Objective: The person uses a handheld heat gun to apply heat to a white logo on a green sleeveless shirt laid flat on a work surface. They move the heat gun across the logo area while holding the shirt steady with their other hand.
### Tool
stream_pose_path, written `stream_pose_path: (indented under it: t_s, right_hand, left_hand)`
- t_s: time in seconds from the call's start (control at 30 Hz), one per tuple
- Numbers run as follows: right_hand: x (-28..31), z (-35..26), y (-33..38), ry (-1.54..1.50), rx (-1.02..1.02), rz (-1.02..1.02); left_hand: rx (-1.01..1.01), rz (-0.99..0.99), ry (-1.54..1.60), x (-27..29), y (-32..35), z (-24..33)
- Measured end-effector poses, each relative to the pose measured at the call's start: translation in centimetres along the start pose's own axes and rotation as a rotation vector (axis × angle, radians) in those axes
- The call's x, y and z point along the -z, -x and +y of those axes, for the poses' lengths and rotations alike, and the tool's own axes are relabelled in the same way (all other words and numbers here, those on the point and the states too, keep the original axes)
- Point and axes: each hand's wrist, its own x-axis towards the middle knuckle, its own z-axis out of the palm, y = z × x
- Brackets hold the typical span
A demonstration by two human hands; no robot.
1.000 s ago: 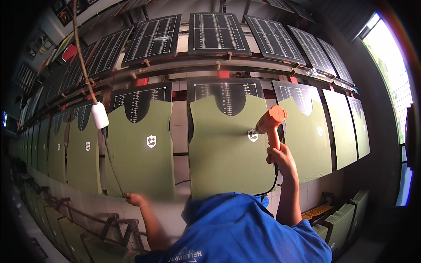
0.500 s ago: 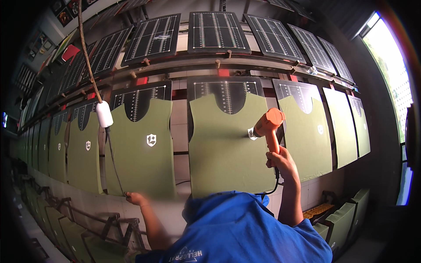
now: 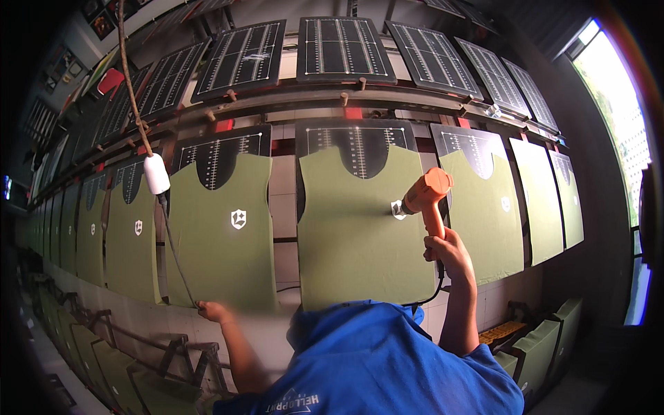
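One white shield emblem [image 3: 396, 210] faces a heat gun [image 3: 432, 196] the right hand [image 3: 453, 254] grips, left hand [image 3: 211, 311] clutching a cable [image 3: 178, 256].

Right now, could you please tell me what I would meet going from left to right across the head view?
Red object, white connector, left hand holding the dark cord, orange heat gun in the right hand, bright window.

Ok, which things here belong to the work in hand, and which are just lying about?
In use:
orange gun-shaped tool, in the right hand
black cord, in the left hand
green cloth panel with white shield emblem
black ruled board under it

Seemingly just around:
bare black rectangular boards, back row
yellow slatted item, lower right
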Motion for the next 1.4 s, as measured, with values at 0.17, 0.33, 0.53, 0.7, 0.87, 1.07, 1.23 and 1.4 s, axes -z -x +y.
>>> stream_pose_path:
  t_s: [0.17,0.33,0.53,0.7,0.87,1.07,1.23,1.4]
  right_hand:
    - [-0.1,0.5,0.4,0.034,0.010,0.031]
    - [-0.1,0.2,1.0,0.032,-0.013,0.035]
    - [-0.6,0.1,2.0,-0.021,-0.024,0.017]
    - [-0.9,0.3,2.4,0.013,-0.022,0.041]
    - [-0.9,0.2,2.6,-0.019,-0.031,-0.003]
    - [-1.1,0.5,2.1,0.005,-0.036,-0.008]
    - [-1.0,0.1,1.8,-0.016,-0.043,-0.051]
    - [-1.2,0.2,1.0,0.008,-0.053,-0.073]
  left_hand:
    - [0.004,0.017,-0.038,-0.1,-0.1,-0.1]
    - [0.018,0.015,-0.031,0.1,0.5,0.7]
    - [-0.013,0.024,-0.052,-0.1,0.1,0.4]
    - [-0.014,0.029,-0.019,-0.3,0.2,0.3]
    - [-0.095,0.085,0.013,-0.4,0.5,0.1]
    - [-0.054,0.082,0.063,-0.5,0.6,0.2]
    - [-0.028,0.044,0.066,-0.1,1.3,1.0]
    - [-0.020,0.016,0.049,0.0,0.4,0.3]
